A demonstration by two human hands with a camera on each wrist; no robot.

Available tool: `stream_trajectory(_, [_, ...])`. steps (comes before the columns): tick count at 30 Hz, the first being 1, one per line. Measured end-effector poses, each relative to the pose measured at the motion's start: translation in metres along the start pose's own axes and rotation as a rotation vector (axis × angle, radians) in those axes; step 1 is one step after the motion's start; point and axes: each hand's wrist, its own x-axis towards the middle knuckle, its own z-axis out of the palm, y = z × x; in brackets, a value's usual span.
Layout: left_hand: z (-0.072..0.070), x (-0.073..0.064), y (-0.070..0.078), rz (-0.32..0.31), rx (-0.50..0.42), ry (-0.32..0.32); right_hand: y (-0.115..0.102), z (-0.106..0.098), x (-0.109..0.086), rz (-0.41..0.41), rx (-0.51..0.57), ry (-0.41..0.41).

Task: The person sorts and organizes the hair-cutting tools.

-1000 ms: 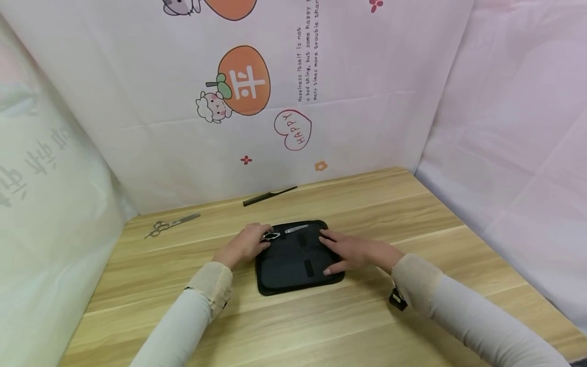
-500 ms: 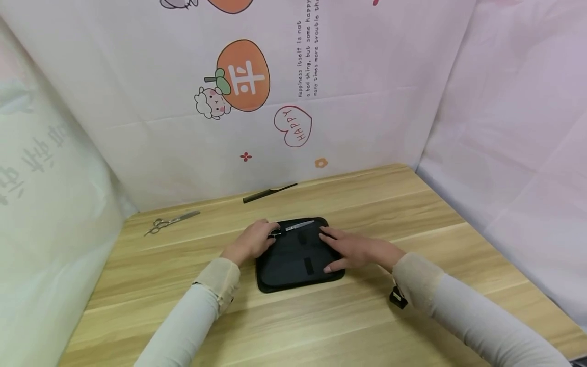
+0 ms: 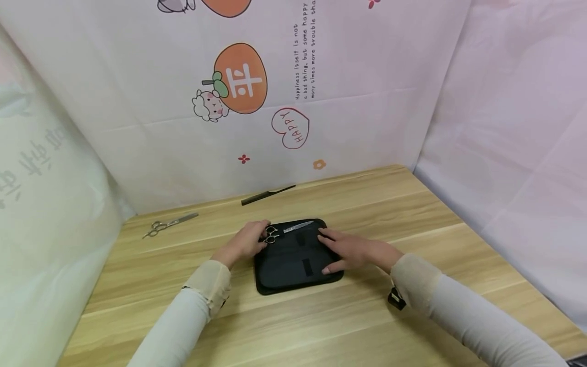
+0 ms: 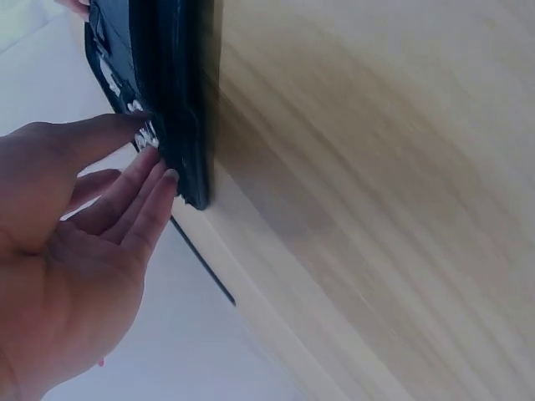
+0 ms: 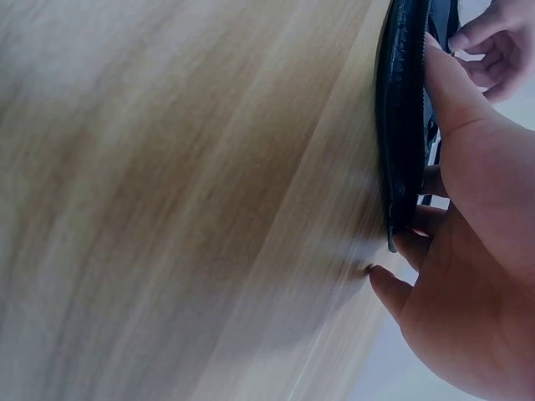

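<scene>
A black zip case [image 3: 289,265] lies flat on the wooden table, with black straps inside. Held under a strap along its far side is a pair of scissors [image 3: 270,235], finger rings at the left and silver blade towards the right. My left hand [image 3: 243,242] is at the case's left edge, thumb and fingers spread about the rings; in the left wrist view the fingers look nearly straight. My right hand [image 3: 353,251] rests on the right edge of the case. Its thumb [image 5: 456,83] lies over the zipped rim in the right wrist view, the fingers along the far edge.
Thinning scissors [image 3: 169,225] lie at the table's back left. A black tail comb [image 3: 268,194] is near the back edge. Printed cloth walls [image 3: 357,122] stand behind and at both sides. A small black object [image 3: 396,298] shows under the right wrist.
My left hand moved right onto the scissors' rings, then back left, uncovering them. The scissors slid slightly right in the case. The right hand has stayed in place.
</scene>
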Motion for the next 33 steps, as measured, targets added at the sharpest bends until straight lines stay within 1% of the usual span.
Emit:
stream_trajectory(3, [-0.003,-0.004,-0.005,0.037,0.008,0.016,0.0,0.001,0.001,0.004,-0.006,0.001])
stream_trajectory(5, [-0.004,-0.005,-0.008,0.051,0.002,0.016,0.0,0.001,0.002,0.009,-0.011,-0.001])
stream_trajectory(10, [-0.004,-0.008,-0.011,0.05,-0.007,-0.005,-0.002,0.001,0.001,0.016,-0.004,-0.008])
stream_trajectory(14, [-0.004,-0.01,-0.011,0.076,0.008,-0.002,-0.003,0.001,0.0,0.018,0.0,-0.011])
stream_trajectory(17, [-0.005,-0.012,-0.012,0.076,0.007,0.001,-0.003,0.001,0.0,0.021,-0.003,-0.011])
stream_trajectory(20, [-0.006,-0.017,-0.017,0.047,-0.004,-0.003,-0.002,0.001,0.001,0.017,0.0,-0.007])
stream_trajectory(25, [-0.009,-0.03,-0.033,0.008,-0.005,-0.001,-0.002,0.003,0.001,0.022,0.008,-0.006])
stream_trajectory(28, [-0.017,-0.04,-0.043,-0.017,-0.009,0.014,-0.002,0.003,0.001,0.025,0.017,-0.006])
stream_trajectory(31, [-0.028,-0.053,-0.054,-0.063,-0.018,0.032,-0.002,0.003,0.001,0.024,0.024,-0.006])
stream_trajectory(33, [-0.036,-0.061,-0.065,-0.087,-0.021,0.046,-0.003,0.003,0.001,0.023,0.005,-0.005])
